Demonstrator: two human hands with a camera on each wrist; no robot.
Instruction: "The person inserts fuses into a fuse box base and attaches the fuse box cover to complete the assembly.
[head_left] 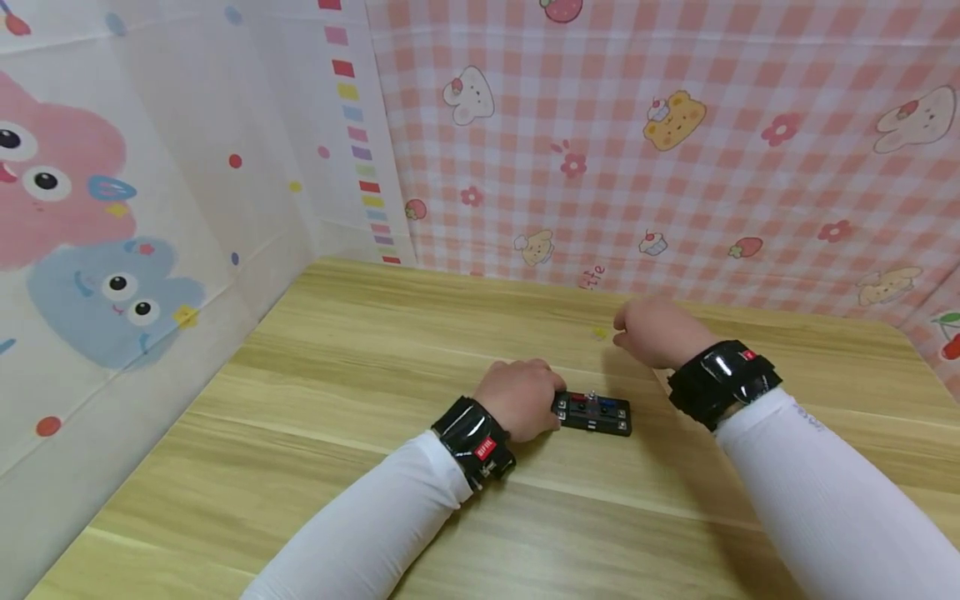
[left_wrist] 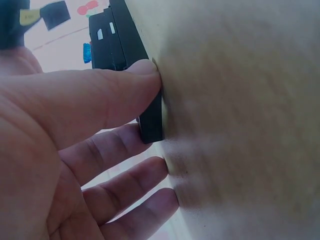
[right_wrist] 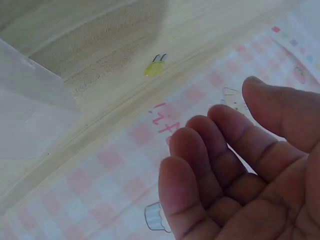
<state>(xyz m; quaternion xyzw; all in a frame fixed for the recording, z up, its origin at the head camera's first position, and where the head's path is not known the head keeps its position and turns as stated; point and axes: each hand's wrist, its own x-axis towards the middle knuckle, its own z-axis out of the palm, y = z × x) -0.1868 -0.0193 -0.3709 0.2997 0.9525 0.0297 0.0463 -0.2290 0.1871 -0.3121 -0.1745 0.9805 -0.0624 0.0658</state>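
A small black rectangular electrical block [head_left: 592, 414], with red and blue parts and metal contacts on top, lies on the wooden table. My left hand [head_left: 519, 400] pinches its left end between thumb and forefinger. In the left wrist view the block's black side [left_wrist: 112, 40] shows slots, and the other fingers rest against the tabletop. Farther back, my right hand [head_left: 662, 332] hovers with loosely curved fingers, holding nothing. Just left of it on the table is a small yellow piece [head_left: 600, 332]. The right wrist view shows this yellow piece [right_wrist: 155, 68] with two thin dark legs, like an LED.
The wooden tabletop [head_left: 360, 333] meets a pink checked cloth [head_left: 510, 167] at the back and a white printed cloth [head_left: 187, 100] at the left. A pale translucent thing [right_wrist: 35, 105], kind unclear, stands at the left of the right wrist view.
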